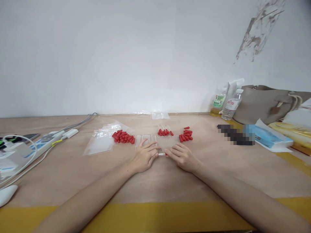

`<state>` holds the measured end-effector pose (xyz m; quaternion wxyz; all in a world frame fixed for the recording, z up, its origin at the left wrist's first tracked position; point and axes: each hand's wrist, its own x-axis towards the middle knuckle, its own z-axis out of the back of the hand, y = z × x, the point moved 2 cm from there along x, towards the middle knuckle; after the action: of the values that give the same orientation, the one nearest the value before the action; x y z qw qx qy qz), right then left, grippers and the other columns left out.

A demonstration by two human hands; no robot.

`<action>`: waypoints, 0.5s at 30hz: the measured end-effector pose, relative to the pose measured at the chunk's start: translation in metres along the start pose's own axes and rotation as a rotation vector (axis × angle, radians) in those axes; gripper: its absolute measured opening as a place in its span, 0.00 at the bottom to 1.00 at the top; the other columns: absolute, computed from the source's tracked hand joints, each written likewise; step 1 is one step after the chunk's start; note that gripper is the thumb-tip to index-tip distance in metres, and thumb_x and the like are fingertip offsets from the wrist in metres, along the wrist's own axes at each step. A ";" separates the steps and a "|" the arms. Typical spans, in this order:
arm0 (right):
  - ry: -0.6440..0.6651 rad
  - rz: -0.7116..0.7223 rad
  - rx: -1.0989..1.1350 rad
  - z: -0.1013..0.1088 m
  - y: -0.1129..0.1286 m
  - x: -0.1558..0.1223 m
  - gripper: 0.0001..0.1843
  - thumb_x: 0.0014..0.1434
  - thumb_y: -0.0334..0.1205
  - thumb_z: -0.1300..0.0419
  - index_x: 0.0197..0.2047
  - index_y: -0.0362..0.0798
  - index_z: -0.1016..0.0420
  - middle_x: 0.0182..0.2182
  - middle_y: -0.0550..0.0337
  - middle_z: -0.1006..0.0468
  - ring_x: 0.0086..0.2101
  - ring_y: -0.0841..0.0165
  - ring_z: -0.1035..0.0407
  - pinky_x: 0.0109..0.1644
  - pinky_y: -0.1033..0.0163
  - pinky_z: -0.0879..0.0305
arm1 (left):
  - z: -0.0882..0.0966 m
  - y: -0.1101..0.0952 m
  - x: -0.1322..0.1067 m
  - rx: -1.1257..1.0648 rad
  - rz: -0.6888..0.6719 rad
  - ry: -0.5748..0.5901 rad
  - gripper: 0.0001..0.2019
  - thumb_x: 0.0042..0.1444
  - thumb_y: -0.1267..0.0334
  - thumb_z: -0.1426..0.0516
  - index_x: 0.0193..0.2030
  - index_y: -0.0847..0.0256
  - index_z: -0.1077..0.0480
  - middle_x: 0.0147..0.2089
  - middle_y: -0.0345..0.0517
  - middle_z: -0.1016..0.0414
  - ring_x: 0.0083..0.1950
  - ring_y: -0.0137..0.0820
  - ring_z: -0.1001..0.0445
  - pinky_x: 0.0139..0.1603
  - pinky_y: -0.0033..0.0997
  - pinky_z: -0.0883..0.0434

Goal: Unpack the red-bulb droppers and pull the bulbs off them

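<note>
Between my two hands, close to the table, lies a thin clear tube (161, 154). My left hand (145, 157) pinches its left end with thumb and fingers. At the tube's right end is a red rubber bulb (166, 154), mostly covered by the fingers of my right hand (183, 157), which close on it. Just beyond my fingers spreads a row of clear tubes (169, 141) laid side by side. A heap of red bulbs (123, 137) is left of the row, and a smaller group of bulbs (186, 136) is right of it. Behind it lie several tubes with red bulbs fitted (165, 132).
Clear plastic bags (100, 142) lie to the left. Farther left are a power strip (39, 149) and cables. On the right stand two bottles (232, 105), a grey handbag (259, 103) and a blue packet (272, 137). A wall rises behind the table.
</note>
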<state>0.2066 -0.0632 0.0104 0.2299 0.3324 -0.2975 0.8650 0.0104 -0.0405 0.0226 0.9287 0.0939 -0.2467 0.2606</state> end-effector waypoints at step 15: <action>-0.127 -1.327 0.255 -0.002 -0.127 -0.045 0.18 0.48 0.35 0.45 0.45 0.43 0.30 0.30 0.57 0.31 0.28 0.70 0.35 0.38 0.61 0.36 | -0.011 0.045 0.009 0.014 0.389 -0.186 0.13 0.54 0.72 0.54 0.44 0.62 0.34 0.35 0.45 0.40 0.35 0.30 0.36 0.34 0.28 0.35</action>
<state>0.3120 0.0202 0.0234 0.6532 0.5194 0.0610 0.5476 -0.0023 0.0052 0.0202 0.8334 0.0744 -0.3433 0.4266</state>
